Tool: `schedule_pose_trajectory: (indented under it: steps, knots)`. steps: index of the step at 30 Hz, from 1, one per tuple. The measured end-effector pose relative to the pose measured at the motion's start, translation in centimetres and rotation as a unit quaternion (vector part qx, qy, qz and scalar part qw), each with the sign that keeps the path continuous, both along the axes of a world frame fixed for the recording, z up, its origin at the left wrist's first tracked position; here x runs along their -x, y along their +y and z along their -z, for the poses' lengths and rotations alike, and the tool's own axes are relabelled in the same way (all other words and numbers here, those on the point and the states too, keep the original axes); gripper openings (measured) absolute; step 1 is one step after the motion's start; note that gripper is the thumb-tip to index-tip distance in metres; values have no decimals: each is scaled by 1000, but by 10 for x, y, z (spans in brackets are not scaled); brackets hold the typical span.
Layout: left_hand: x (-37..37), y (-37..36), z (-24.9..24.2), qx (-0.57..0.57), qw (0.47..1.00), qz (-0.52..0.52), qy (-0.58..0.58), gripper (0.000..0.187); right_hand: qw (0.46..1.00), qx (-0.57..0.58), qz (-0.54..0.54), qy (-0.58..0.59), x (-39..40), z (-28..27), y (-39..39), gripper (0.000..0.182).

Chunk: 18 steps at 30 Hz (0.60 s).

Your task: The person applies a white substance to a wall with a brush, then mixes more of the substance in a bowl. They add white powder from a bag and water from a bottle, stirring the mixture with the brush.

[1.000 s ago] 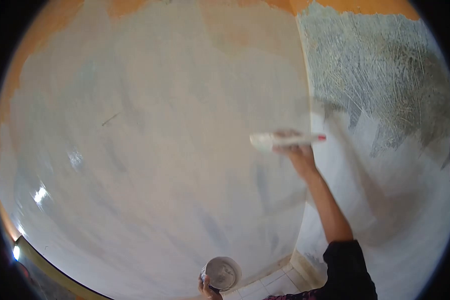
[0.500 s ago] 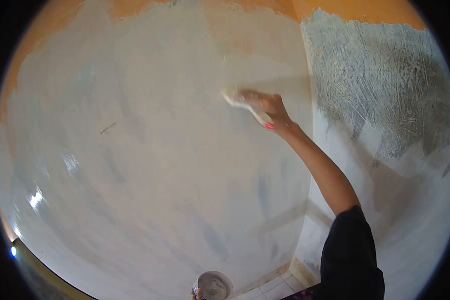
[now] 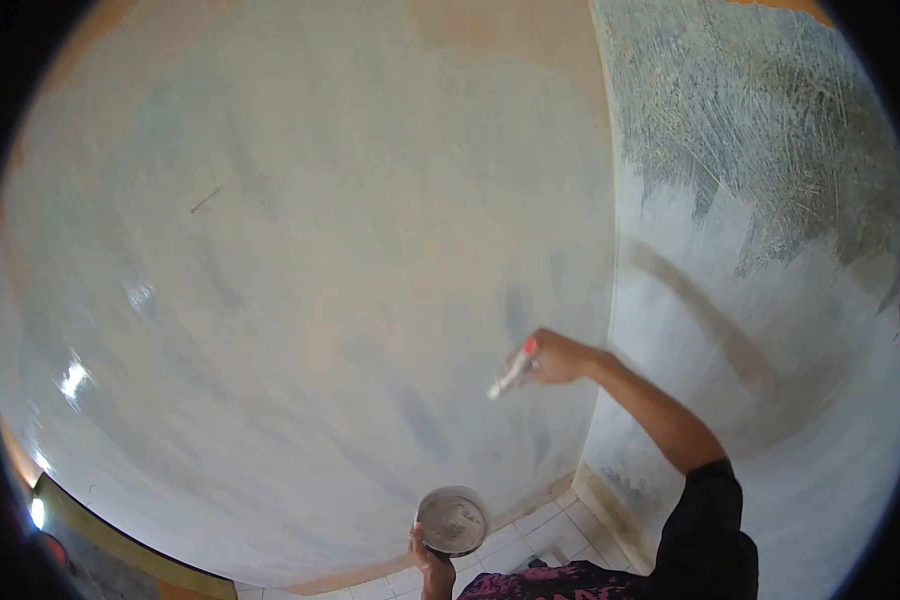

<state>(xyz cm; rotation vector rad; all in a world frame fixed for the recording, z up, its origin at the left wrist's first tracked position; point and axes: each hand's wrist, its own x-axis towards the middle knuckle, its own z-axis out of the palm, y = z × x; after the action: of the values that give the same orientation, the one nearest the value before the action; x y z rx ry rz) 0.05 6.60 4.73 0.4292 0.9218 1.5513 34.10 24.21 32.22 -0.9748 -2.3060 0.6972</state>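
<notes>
My right hand (image 3: pixel 560 358) is closed around a paintbrush (image 3: pixel 511 380) with a red handle end. Its pale tip points down and left, in front of the wall at lower right of centre. Below, at the bottom of the view, my left hand (image 3: pixel 429 562) grips a round tub (image 3: pixel 454 492) at its left side. Inside the tub is greyish-white paint, with smears on the inner wall. The big wall (image 3: pixel 300 270) before me carries a thin pale coat, with orange showing faintly through near the top.
To the right, past the corner, the side wall (image 3: pixel 740 140) has a rough, scraped grey patch above a whiter area. A nail-like stick (image 3: pixel 207 200) juts from the main wall. White floor tiles (image 3: pixel 540 531) lie below. A bright light (image 3: pixel 37 512) shines at lower left.
My right hand has come down from high on the wall with the paintbrush, which has turned to point downward. The tub in my left hand has risen further into view as the camera tilted down.
</notes>
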Motion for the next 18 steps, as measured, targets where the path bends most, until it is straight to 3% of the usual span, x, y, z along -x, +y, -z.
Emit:
schedule_pose_trajectory:
  steps: [4, 5, 6, 7, 10, 11, 12, 14, 15, 17, 18]
  knots:
    - [-2, -7, 2, 27, 1000, 15, 4, 47, 967, -247, 18, 61, -7, -112, 58, 16]
    - [2, -8, 7, 26, 1000, 13, 6, 47, 945, -296, 140, -1, -15, -141, 84, 19]
    - [6, -7, 15, 15, 1000, -2, 11, 48, 932, -309, 191, -11, -18, -182, 95, 22]
    - [9, -6, 23, 3, 1000, -15, 15, 49, 919, -355, 170, 36, -25, -217, 106, 34]
    - [24, -11, 39, 23, 999, -12, -28, 65, 859, -491, 140, 34, -38, -332, 122, 36]
    - [31, -17, 75, 4, 995, -88, 44, 57, 864, -467, 176, 62, -39, -372, 120, 38]
    - [41, -27, 98, 10, 995, -92, 46, 57, 873, -430, 212, 94, -39, -400, 118, 40]
    - [55, -30, 121, -9, 976, -102, 190, 58, 705, -621, 295, 174, -35, -463, 125, 5]
    - [57, -29, 108, -11, 977, -101, 190, 58, 704, -622, 296, 174, -29, -470, 128, 5]
    - [52, -29, 84, 68, 986, -121, 90, 60, 611, -717, 234, 242, -14, -483, 136, 6]
    - [57, -34, 90, 73, 985, -122, 94, 60, 614, -712, 237, 244, -14, -470, 144, 6]
